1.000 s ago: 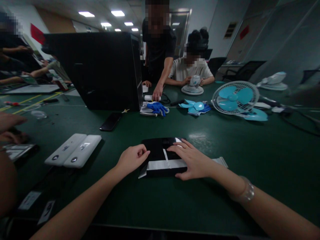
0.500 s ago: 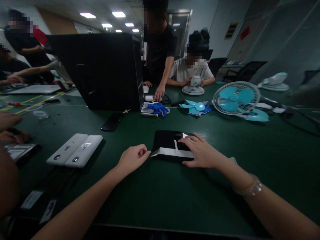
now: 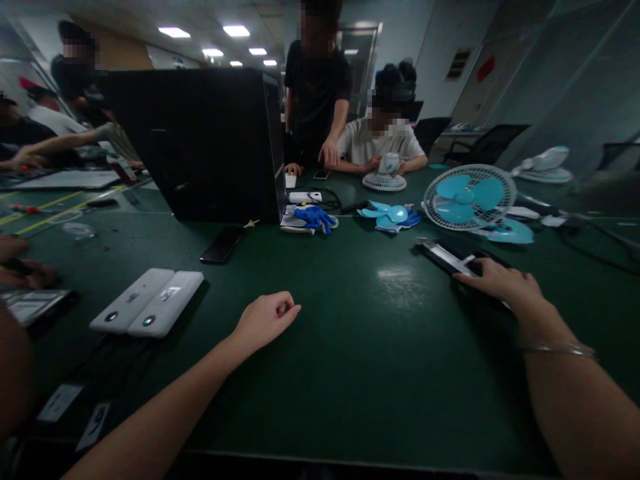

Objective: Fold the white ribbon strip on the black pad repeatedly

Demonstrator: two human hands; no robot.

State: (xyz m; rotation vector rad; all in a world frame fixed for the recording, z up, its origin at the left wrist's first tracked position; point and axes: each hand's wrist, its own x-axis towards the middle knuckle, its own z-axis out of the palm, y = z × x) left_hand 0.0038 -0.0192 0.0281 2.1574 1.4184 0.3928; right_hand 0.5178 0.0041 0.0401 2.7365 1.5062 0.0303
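My left hand (image 3: 267, 319) rests on the green table (image 3: 345, 387) with its fingers curled into a loose fist; nothing shows in it. Over on the right, my right hand (image 3: 505, 280) grips a flat black object with white strips (image 3: 443, 257). The thumb lies along its near edge and the fingers reach over its top, hiding part of it. What kind of object it is I cannot make out. It lies slanted at the table, just short of the fan parts.
Beyond stand a white fan with blue blades (image 3: 465, 193), a loose blue blade (image 3: 387, 213) and a blue glove (image 3: 315, 217). A large black case (image 3: 200, 147) blocks the left. Nearer are a phone (image 3: 223, 245) and two white power banks (image 3: 150, 303). Co-workers sit and stand around.
My right hand has moved the black object from the middle to the right, turning it. My left hand has stayed put. A co-worker's hand across the table has drawn back from a white item.
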